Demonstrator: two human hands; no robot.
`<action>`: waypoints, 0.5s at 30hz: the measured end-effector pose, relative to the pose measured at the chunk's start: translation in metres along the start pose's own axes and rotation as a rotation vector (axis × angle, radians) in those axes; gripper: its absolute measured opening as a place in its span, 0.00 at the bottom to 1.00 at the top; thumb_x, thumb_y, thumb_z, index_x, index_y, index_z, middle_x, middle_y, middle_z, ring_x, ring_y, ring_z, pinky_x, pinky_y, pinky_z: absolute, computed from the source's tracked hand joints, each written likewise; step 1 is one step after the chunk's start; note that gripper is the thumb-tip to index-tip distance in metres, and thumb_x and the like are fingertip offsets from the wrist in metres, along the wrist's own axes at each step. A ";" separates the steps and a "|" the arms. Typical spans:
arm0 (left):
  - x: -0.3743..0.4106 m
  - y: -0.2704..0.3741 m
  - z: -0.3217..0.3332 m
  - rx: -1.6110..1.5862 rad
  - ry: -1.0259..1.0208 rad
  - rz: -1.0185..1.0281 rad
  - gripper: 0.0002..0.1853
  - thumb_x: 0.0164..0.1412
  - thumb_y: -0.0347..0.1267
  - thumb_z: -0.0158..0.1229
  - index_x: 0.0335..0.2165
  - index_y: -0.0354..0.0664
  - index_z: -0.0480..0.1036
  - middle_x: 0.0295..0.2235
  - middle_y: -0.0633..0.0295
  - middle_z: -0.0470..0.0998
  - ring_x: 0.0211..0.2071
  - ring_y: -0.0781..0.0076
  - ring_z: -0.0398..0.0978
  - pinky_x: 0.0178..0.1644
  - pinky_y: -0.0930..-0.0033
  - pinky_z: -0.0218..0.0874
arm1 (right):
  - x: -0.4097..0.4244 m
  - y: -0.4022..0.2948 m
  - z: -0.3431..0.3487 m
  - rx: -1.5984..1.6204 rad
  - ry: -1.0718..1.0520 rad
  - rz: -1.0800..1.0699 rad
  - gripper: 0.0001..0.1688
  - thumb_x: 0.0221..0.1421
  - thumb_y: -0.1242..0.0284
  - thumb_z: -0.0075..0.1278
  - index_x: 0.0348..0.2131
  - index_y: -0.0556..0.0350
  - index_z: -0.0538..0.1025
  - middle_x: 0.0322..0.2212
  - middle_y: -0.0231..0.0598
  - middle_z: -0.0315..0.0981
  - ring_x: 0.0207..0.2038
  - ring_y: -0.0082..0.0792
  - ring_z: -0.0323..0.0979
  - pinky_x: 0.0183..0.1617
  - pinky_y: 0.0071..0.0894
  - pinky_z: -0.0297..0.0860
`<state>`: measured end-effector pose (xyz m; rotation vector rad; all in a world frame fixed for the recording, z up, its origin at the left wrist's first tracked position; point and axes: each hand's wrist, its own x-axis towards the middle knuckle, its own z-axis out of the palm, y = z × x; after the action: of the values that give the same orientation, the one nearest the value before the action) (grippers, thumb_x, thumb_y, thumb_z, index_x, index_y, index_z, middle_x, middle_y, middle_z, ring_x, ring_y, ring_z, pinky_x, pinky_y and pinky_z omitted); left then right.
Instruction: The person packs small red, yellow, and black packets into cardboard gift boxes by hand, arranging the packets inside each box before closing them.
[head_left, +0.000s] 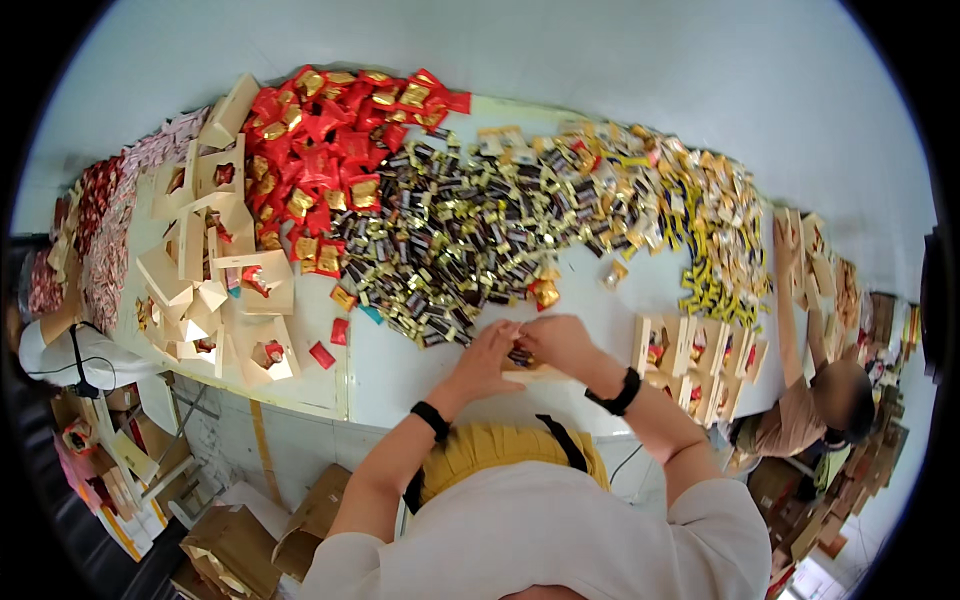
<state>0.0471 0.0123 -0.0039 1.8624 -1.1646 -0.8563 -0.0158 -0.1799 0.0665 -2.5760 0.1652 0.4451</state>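
Note:
At the near edge of the table my left hand (486, 361) curves around the left side of a small cream cardboard box (541, 373). Its thumb lies along the near side and its fingers reach the far side. Over the same box my right hand (561, 343) has its fingers curled, tips close to the left fingertips. Whether they pinch something is hidden. Dark-wrapped sweets show inside the box between the hands. Just beyond lies a big heap of dark and gold wrapped sweets (450, 232). A red and gold packet (544, 292) rests past my right hand.
Red packets (322, 142) are heaped at the far left, beside stacked open cream boxes (259, 289). Yellow and white wrapped sweets (720, 225) spread at right, above filled boxes (679, 352). Co-workers stand at left (90, 352) and right (795, 420). Brown cartons (229, 544) are on the floor.

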 end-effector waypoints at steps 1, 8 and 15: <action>0.000 0.001 0.000 0.002 0.005 0.011 0.59 0.37 0.46 0.76 0.63 0.46 0.52 0.59 0.47 0.56 0.61 0.45 0.57 0.62 0.53 0.55 | 0.021 0.008 -0.017 0.066 0.097 -0.089 0.10 0.54 0.63 0.51 0.26 0.47 0.77 0.22 0.39 0.75 0.26 0.45 0.76 0.28 0.45 0.70; 0.004 0.002 -0.002 -0.099 0.026 0.046 0.51 0.41 0.42 0.73 0.61 0.40 0.55 0.56 0.47 0.60 0.58 0.46 0.60 0.61 0.54 0.56 | 0.290 0.019 -0.097 0.028 0.319 -0.314 0.22 0.55 0.72 0.51 0.51 0.47 0.74 0.39 0.50 0.75 0.43 0.52 0.73 0.45 0.48 0.71; 0.005 0.000 -0.009 -0.176 0.010 0.062 0.53 0.40 0.40 0.74 0.61 0.41 0.54 0.57 0.48 0.60 0.58 0.47 0.60 0.61 0.53 0.56 | 0.403 -0.013 -0.064 -0.608 0.174 -0.402 0.23 0.58 0.72 0.46 0.52 0.34 0.75 0.51 0.41 0.61 0.50 0.43 0.70 0.43 0.40 0.75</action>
<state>0.0557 0.0100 -0.0001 1.6785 -1.0981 -0.8843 0.3832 -0.2139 -0.0137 -3.1296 -0.4975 0.1249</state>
